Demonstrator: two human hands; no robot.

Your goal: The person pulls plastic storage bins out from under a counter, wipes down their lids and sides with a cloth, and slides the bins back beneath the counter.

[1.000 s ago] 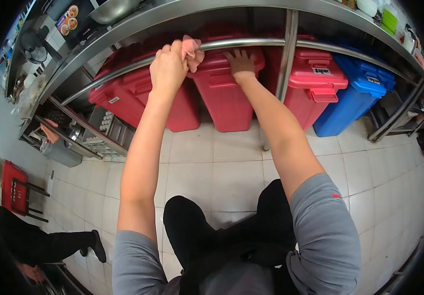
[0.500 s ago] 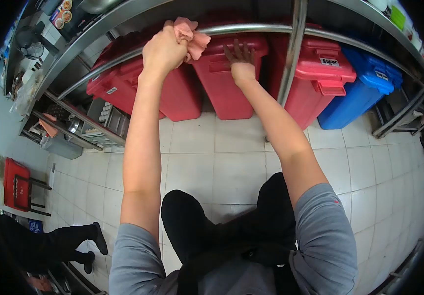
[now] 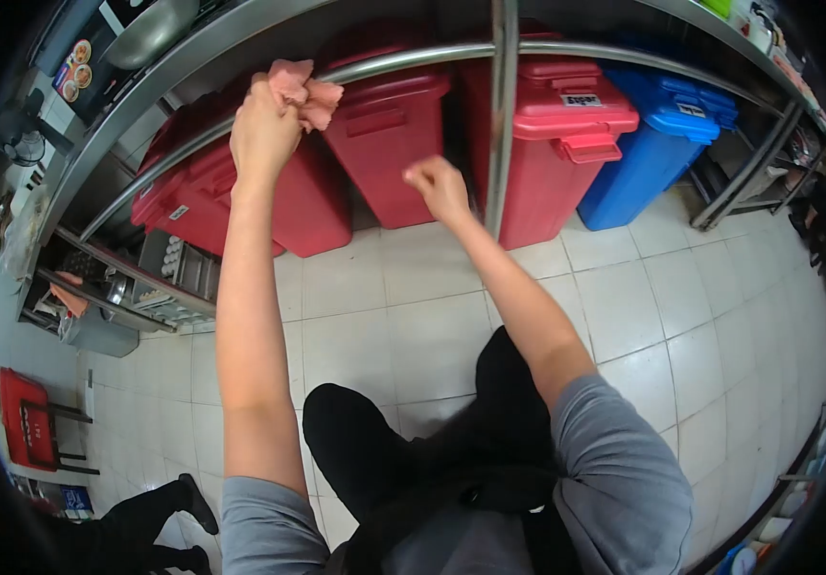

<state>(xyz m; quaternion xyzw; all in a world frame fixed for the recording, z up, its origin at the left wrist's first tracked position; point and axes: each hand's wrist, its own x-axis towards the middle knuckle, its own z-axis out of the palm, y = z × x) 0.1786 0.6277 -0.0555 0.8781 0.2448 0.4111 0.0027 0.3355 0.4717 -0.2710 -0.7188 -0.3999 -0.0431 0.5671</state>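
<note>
My left hand (image 3: pixel 264 134) is closed around a crumpled pink cloth (image 3: pixel 306 94) at the metal rail (image 3: pixel 403 60) under the counter. Behind that hand and the rail stand red lidded bins. My right hand (image 3: pixel 440 187) hovers in front of the middle red bin (image 3: pixel 389 144), apart from it. Its fingers are curled in, with nothing visible in them.
Right of the upright metal post (image 3: pixel 503 125) stand a red bin (image 3: pixel 557 144) with a labelled lid and a blue bin (image 3: pixel 657 144). Egg trays (image 3: pixel 175 259) sit on a low shelf at left. A person's dark-clad legs (image 3: pixel 149 513) show at lower left.
My right hand has come off the middle red bin, moving down toward me, and its spread fingers have curled. My left hand still grips the cloth by the rail. The view has shifted right.
</note>
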